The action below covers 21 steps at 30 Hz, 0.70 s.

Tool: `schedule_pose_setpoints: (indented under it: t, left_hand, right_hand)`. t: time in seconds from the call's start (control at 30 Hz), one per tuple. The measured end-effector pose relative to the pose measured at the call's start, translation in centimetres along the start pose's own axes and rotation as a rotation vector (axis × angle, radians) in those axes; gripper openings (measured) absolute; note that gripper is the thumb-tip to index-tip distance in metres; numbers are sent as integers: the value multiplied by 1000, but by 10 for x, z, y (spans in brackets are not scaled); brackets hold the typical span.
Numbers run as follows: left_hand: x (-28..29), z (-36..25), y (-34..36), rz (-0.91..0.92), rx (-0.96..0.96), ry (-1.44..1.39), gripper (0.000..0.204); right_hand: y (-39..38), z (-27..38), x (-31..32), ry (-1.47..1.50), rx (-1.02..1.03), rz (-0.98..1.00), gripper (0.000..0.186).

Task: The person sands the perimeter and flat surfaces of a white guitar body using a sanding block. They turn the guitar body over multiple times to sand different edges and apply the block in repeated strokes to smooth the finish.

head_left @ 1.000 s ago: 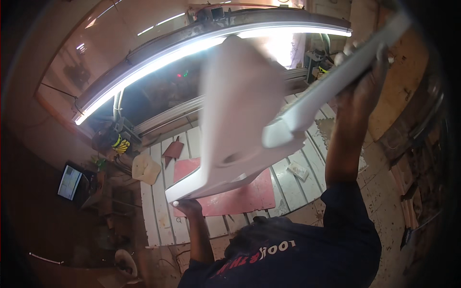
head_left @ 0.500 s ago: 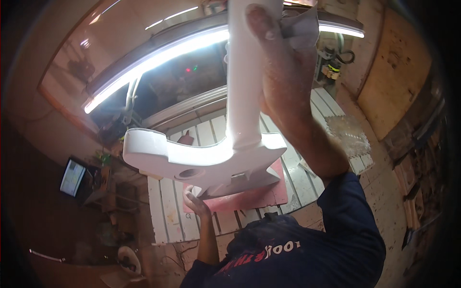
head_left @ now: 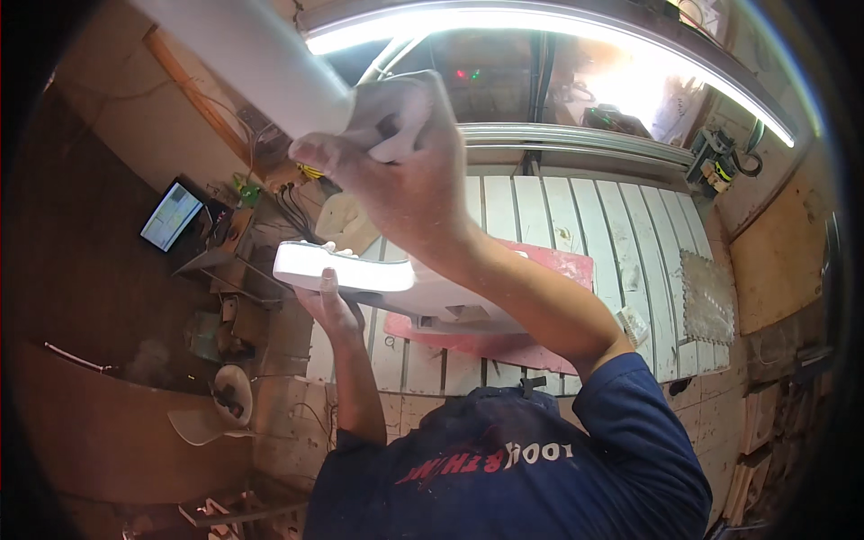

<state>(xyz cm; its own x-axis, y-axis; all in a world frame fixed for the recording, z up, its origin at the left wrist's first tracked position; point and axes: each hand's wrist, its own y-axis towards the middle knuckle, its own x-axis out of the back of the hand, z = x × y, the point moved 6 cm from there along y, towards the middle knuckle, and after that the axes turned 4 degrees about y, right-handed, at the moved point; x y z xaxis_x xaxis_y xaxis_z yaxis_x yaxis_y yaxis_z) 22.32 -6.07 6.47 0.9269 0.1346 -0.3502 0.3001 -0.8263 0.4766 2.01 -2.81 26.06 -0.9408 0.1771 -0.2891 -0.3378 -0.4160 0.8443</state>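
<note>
A large white piece with a long post (head_left: 243, 58) and a curved, hook-ended base (head_left: 351, 273) is raised tilted in front of me, the post running to the upper left. My left hand (head_left: 335, 310) is closed on the hooked end of the base, thumb across its near side. My right hand (head_left: 400, 184) is closed around a dusty folded sheet (head_left: 416, 112) that looks like sandpaper, pressing it against the post. My right forearm hides where post and base join. Beneath lies a pink pad (head_left: 567, 270).
The slatted white table (head_left: 576, 211) spreads below, with a lit tube lamp (head_left: 540, 20) above its far side. A perforated mat (head_left: 706, 297) lies at the table's right. Left are a monitor (head_left: 171, 214), cables and a white chair (head_left: 202, 425); a cream block (head_left: 346, 225) sits behind the base.
The post has swung from upright to leaning left, and the base has turned. My left hand now grips the hooked end instead of the underside. My right hand has come down and left.
</note>
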Motion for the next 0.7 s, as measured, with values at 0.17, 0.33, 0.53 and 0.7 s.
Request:
schedule_pose_setpoints:
  t: [0.17,0.33,0.53,0.7]
  left_hand:
    - [48,-2,29,37,-35,-36,59]
    - [47,-61,39,-57,-491,972,44]
    - [-25,-43,13,667,-168,571,79]
    - [-14,6,24,313,11,-105,62]
  right_hand:
    - [-30,-18,-38,-46,22,58,54]
    - [-52,-31,-61,-88,-52,90,58]
    - [-60,-31,-60,-156,-35,111,55]
    - [-67,-6,9,-29,4,107,30]
